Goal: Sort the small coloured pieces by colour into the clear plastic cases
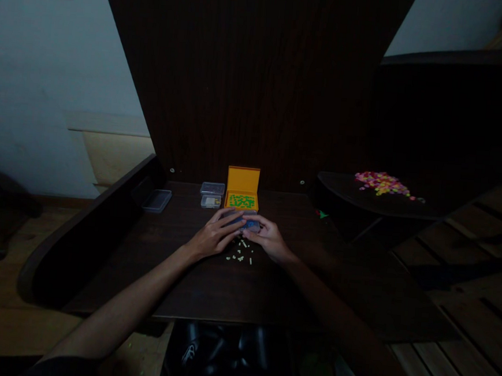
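Note:
Between both hands is a small clear plastic box point(251, 225) with something blue inside, held just above the dark tabletop. My left hand point(217, 231) lies across its left side and top, fingers closed on it. On the other side, my right hand point(269, 239) grips the right end, with its thumb at the near edge. Small pale pieces point(241, 258) lie scattered on the table below and in front of the box. Right behind it stands a yellow box point(243, 180) with its lid up and many small green pieces point(242, 201) inside.
Two clear plastic cases point(212, 189) sit left of the yellow box, the nearer holding small items. A clear tray point(157, 200) lies farther left, by the raised side panel point(86, 239). Colourful small pieces point(384, 183) are heaped on the right-hand shelf point(342, 189).

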`<state>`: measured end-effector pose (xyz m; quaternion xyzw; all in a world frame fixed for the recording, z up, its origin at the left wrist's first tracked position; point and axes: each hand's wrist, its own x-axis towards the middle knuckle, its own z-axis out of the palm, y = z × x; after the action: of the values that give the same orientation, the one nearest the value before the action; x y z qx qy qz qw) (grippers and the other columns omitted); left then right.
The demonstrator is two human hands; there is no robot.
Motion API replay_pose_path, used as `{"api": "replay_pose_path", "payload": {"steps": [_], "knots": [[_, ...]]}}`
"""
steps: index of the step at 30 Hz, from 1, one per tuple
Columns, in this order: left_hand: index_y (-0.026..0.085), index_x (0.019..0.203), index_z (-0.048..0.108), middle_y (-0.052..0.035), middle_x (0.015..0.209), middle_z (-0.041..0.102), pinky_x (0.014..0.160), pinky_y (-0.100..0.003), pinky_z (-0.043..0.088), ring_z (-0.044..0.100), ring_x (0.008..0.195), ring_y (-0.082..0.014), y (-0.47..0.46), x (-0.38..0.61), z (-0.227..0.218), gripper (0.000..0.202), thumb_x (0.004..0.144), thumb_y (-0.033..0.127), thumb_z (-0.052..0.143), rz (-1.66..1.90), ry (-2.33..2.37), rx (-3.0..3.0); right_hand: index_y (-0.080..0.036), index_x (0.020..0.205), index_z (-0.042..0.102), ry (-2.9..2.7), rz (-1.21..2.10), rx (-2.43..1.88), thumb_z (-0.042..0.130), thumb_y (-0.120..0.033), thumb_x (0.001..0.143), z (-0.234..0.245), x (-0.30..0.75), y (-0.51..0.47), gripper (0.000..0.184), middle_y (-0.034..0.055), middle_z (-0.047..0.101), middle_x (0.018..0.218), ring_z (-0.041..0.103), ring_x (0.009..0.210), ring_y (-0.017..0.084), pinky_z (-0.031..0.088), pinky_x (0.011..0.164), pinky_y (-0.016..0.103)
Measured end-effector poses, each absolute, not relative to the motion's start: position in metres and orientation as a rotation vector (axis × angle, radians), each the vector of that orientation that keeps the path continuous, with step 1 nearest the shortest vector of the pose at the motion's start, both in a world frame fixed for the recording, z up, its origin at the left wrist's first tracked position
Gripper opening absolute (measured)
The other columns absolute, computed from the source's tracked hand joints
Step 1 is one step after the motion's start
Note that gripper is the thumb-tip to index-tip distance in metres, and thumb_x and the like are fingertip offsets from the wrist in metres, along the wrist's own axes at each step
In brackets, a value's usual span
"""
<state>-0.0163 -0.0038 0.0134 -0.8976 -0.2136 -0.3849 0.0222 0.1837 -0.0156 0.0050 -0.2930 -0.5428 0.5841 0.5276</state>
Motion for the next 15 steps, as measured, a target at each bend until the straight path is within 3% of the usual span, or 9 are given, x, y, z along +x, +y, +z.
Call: {"api": "replay_pose_path", "payload": {"steps": [5,11,15], "knots": [[0.020,0.133,0.047,-0.0108,0.134,0.055,0.104,-0.051,0.044,0.041,0.132,-0.0251,-0.003,-0.018,0.015,0.045,0.089,0.018,0.054,-1.211,-0.674,-2.785,-0.026,0.112,0.066,-1.290,1.428,-0.686,0.079,-0.022,0.064,0.009,0.182,-0.016,0.051,0.0028,0.062,0.121,0.064,0.091,0.016,0.056,0.078,0.031],[0.021,0.134,0.047,-0.0107,0.135,0.054,0.105,-0.053,0.042,0.040,0.133,-0.0254,0.004,-0.031,0.018,0.044,0.090,0.020,0.052,-1.230,-0.753,-2.731,-0.033,0.134,0.046,-1.250,1.456,-0.732,0.078,-0.021,0.063,0.010,0.184,-0.016,0.078,0.0054,0.057,0.124,0.066,0.077,0.014,0.055,0.066,0.029],[0.022,0.130,0.051,-0.0095,0.136,0.054,0.105,-0.053,0.043,0.040,0.133,-0.0252,0.019,-0.054,0.024,0.039,0.091,0.023,0.050,-1.236,-0.871,-2.613,-0.032,0.127,0.047,-1.205,1.379,-0.814,0.075,-0.023,0.065,0.008,0.186,-0.013,0.069,0.0065,0.055,0.122,0.065,0.072,0.013,0.051,0.058,0.026]]}}
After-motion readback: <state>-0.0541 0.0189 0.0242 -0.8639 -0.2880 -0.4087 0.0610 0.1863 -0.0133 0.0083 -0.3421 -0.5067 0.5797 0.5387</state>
